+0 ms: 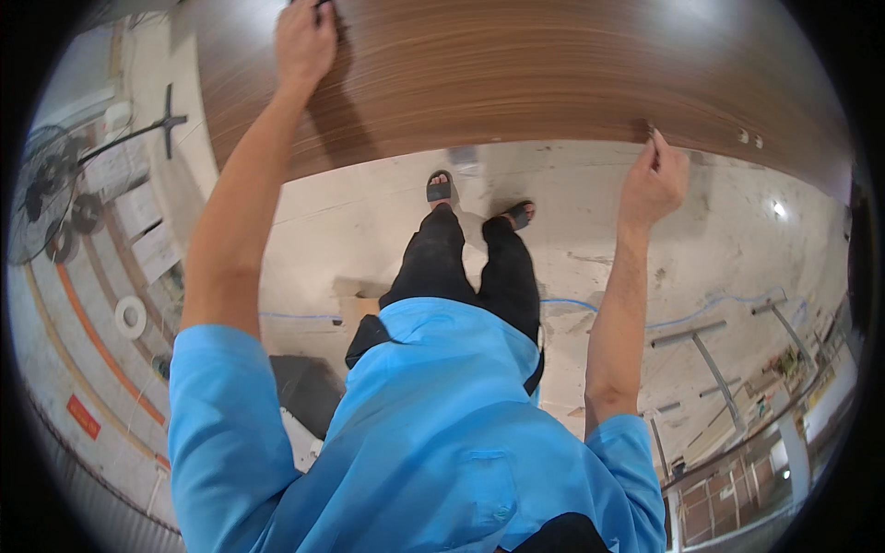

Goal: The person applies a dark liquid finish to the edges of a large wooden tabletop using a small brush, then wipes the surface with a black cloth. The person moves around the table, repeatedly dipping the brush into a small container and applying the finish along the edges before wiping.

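Note:
A wide brown wood-grain panel (pixel 516 74) spans the top of the view, its near edge curving across in front of me. My left hand (pixel 307 46) is over the panel's left part, fingers curled closed. A small dark thing shows at its fingertips, mostly cut off by the frame edge. At the panel's near edge on the right, my right hand (pixel 656 184) is closed in a pinch. Something tiny and dark shows at its fingertips, too small to name. Two small white pieces (pixel 750 138) sit on the panel to the right of that hand.
A black fan (pixel 46 184) stands at the far left, with a white ring-shaped roll (pixel 130 317) nearer me. A blue hose (pixel 572 302) runs over the pale floor (pixel 359 221) behind my feet. Metal bar frames (pixel 714 373) lie at the right.

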Tool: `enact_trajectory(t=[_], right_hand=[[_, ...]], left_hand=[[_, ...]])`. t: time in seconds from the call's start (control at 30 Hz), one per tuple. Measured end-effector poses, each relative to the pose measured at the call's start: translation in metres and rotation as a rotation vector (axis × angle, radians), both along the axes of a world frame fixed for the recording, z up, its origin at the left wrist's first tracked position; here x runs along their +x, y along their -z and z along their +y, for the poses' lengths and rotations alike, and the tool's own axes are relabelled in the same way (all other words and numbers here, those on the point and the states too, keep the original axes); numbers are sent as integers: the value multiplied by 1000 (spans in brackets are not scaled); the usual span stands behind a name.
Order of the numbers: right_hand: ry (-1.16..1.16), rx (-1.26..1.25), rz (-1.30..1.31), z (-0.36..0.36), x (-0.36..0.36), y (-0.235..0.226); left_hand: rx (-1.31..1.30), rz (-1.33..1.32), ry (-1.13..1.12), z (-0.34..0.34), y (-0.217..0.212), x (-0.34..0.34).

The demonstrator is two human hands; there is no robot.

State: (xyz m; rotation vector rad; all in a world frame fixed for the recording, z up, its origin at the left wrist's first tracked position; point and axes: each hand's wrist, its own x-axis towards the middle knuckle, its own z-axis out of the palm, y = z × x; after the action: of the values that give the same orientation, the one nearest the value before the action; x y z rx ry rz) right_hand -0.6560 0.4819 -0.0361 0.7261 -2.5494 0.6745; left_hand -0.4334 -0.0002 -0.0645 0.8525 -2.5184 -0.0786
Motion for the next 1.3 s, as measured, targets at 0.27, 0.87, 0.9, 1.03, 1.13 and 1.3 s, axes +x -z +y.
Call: enact_trajectory(t=[0.27,0.87,0.9,1.03,1.13,1.3], right_hand=[[-26,-163,-75,-45,91,6],[-304,-107,-198,-148,255,-1],[-317,-164,-241,-148,252,-3],[-3,-210,-32,-119,180,-12],[69,-126,38,-94,129,-7],[-80,-28,20,-110,185,15]], left_hand=[[40,84,22,13,-12,-8],[32,85,33,21,-12,-16],[37,85,33,21,-12,-17],[67,86,25,14,-8,-11],[84,66,32,8,-2,-8],[88,-53,82,1,3,-9]])
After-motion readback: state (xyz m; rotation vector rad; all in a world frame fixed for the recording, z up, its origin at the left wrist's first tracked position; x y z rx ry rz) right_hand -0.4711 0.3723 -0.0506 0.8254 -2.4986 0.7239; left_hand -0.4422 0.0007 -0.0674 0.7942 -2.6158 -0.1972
